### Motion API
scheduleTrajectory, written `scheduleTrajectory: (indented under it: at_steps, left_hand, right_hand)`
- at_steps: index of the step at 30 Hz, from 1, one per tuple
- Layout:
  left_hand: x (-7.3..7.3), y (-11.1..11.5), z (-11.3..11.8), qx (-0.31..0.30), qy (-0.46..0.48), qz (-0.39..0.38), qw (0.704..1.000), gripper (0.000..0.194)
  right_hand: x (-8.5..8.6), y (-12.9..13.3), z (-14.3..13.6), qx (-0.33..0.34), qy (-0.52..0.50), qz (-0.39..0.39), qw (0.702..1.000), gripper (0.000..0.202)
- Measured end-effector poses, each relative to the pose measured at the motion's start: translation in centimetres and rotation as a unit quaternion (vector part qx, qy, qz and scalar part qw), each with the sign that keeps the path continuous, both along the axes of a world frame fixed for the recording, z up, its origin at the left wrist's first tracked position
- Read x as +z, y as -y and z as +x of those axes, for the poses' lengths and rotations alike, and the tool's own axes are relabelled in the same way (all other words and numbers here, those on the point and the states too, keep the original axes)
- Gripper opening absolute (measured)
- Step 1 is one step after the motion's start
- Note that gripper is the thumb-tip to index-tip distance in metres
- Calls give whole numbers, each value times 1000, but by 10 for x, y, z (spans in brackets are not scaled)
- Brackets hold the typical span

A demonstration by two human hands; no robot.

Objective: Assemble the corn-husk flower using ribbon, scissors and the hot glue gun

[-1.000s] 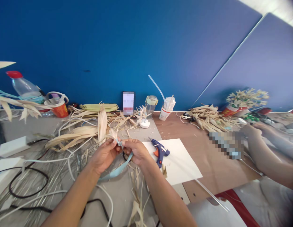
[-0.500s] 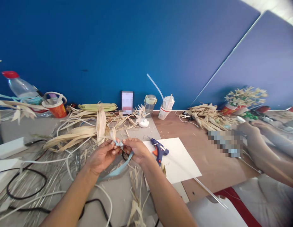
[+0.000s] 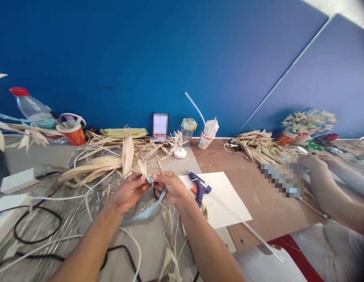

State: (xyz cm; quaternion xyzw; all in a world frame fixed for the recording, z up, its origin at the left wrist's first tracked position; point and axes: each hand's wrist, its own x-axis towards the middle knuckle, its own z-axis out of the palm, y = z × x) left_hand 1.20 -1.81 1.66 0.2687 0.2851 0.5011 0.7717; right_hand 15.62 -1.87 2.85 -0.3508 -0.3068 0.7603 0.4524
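1. Just left of the frame's middle, the left hand pinches a pale husk piece near its base, fingertips together on it. It looks light, dry and easy to crack, so the blue-wrapped base seems the safest place to hold.
2. Right beside it, the right hand has finger and thumb pressed on blue ribbon, which looks soft and bendy.
3. More to the right, a glue gun lies on a white sheet.
4. Farther right, the tabletop is brown and flat, with a blue wall behind.
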Motion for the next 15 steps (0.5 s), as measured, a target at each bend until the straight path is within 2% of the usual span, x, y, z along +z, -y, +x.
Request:
scheduleTrajectory:
  at_steps: [4,8,11,15]
  left_hand:
    - [-2,-1,-1,31,-96,49,994,11]
    - [-6,-3,-4,41,-171,78,981,17]
    - [-7,-3,-5,31,-214,81,973,20]
    - [-6,-3,-1,24,-179,47,982,22]
  right_hand:
    - [-1,0,0,-23,50,21,998,18]
    - [-2,1,0,-46,138,78,986,19]
    - [0,3,0,-59,230,121,964,16]
    - [4,6,0,-58,339,184,921,13]
